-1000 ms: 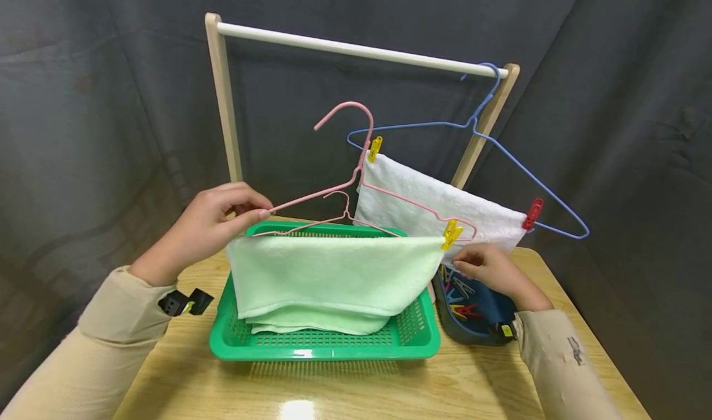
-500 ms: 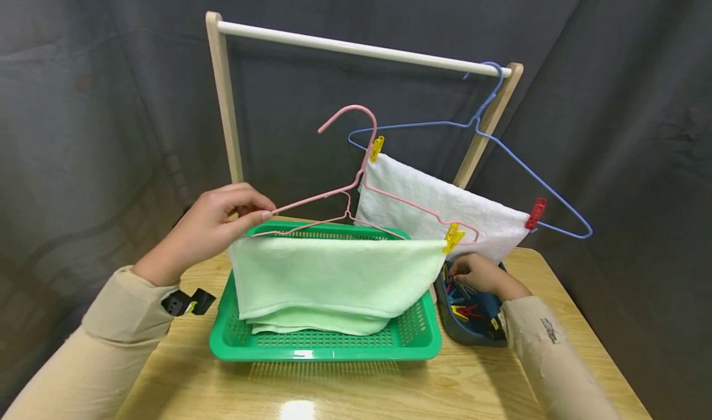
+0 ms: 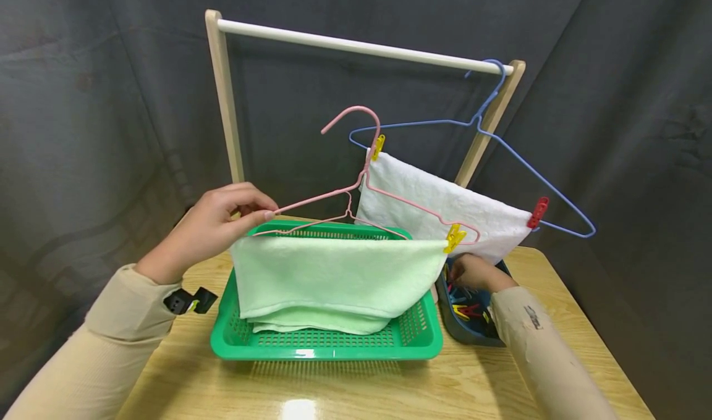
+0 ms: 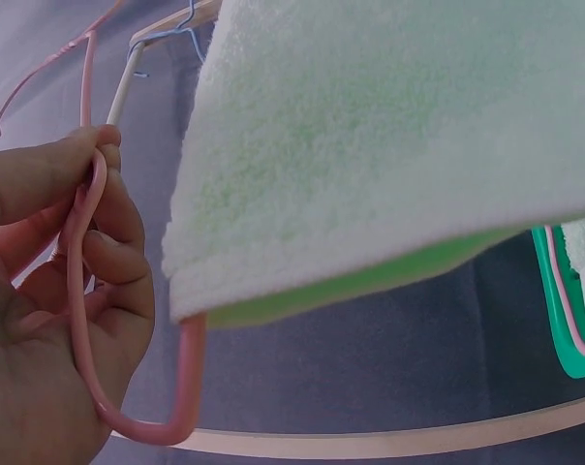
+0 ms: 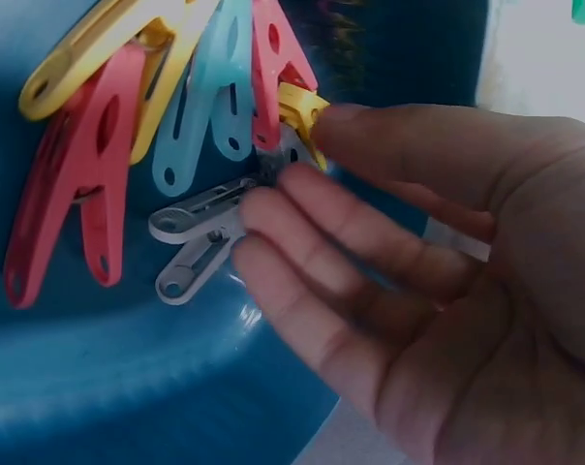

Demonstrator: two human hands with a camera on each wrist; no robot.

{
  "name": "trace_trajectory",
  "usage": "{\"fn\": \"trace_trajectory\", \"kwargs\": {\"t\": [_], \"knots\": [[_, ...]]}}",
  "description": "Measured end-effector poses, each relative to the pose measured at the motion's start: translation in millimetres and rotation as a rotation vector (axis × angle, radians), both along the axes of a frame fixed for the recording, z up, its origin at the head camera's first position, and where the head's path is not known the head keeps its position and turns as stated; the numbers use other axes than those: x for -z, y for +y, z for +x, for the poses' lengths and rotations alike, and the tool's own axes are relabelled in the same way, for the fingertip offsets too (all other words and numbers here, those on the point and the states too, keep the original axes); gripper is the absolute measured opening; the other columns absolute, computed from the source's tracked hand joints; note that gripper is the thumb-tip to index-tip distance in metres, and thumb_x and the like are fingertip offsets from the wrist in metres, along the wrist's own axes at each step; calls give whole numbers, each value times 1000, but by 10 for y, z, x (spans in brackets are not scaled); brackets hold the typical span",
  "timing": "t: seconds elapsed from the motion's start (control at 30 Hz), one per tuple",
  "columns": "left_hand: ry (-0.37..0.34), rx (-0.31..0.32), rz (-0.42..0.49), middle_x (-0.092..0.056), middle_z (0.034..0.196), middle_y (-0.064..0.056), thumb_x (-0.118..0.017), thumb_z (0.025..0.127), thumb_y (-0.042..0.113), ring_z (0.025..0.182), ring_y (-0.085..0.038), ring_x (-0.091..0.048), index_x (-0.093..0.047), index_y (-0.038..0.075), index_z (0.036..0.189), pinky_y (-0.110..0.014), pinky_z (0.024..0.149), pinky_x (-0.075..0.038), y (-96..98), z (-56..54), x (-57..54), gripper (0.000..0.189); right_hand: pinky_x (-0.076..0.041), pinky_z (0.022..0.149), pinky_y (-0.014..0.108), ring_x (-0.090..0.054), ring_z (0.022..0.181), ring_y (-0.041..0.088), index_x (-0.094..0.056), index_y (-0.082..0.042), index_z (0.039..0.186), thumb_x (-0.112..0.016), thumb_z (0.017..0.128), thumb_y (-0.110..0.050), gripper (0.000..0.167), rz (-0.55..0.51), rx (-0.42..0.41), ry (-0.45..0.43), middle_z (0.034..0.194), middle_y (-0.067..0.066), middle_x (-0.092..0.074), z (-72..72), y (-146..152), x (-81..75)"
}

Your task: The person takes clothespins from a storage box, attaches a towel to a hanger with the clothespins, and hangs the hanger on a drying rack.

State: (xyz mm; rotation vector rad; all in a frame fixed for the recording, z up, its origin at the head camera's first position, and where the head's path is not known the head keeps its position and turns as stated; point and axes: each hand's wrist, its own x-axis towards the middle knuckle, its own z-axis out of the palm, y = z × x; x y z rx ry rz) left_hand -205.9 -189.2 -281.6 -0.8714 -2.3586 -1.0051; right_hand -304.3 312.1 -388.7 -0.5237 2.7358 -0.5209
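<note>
My left hand (image 3: 219, 219) pinches the left arm of a pink hanger (image 3: 317, 197) and holds it up. A folded light green towel (image 3: 334, 272) hangs over the hanger's bottom bar, with a yellow clothespin (image 3: 455, 239) at its right corner. The hanger's looped end (image 4: 81, 310) lies across my left palm in the left wrist view. My right hand (image 3: 477, 272) reaches into a dark blue bin (image 3: 464, 335). Its fingertips touch grey clothespins (image 5: 194, 262), and the thumb lies against a yellow clothespin (image 5: 302, 107); none looks gripped.
Under the towel stands a green basket (image 3: 328, 352) with another pink hanger (image 3: 317, 223) in it. Behind is a rack with a white rail (image 3: 356, 48). A blue hanger (image 3: 534, 176) there carries a white towel (image 3: 445, 201), pinned by yellow and red clothespins.
My right hand has gone from beside the hanger's right end down into the blue bin among the clothespins. My left hand and the pink hanger have shifted slightly right.
</note>
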Motion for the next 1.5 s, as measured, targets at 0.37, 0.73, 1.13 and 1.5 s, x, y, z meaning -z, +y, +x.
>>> {"fn": "trace_trajectory", "kwargs": {"t": [0.37, 0.73, 1.13, 1.5], "knots": [[-2, 2, -6, -64, 90, 9, -70, 96, 6, 74, -10, -53, -76, 16, 101, -26, 64, -44, -4, 0, 6, 13, -58, 60, 38, -66, 63, 22, -67, 2, 85, -66, 88, 3, 4, 31, 151, -165, 76, 11, -67, -44, -1, 31], [7, 17, -3, -64, 90, 9, -70, 95, 5, 74, -9, -53, -76, 14, 101, -23, 64, -43, 13, -17, 16, 12, -57, 58, 38, -63, 62, 22, -67, 1, 83, -61, 81, 11, 12, 77, 207, -203, 72, 8, -63, -46, 36, 105], [9, 0, 6, -64, 89, 10, -70, 96, 6, 74, -9, -52, -75, 15, 100, -23, 65, -44, 6, -43, 58, 11, -40, 47, 24, -47, 52, 13, -65, -6, 84, -62, 71, 20, 29, 205, 93, -170, 61, 1, -56, -47, 33, 120], [-17, -15, 4, -65, 91, 7, -69, 97, 7, 75, -10, -53, -75, 13, 101, -24, 66, -45, 13, -60, 97, 9, -38, 50, 23, -46, 55, 11, -65, -6, 68, -70, 68, 18, 25, 243, -17, -113, 61, -4, -54, -17, 83, 112]]}}
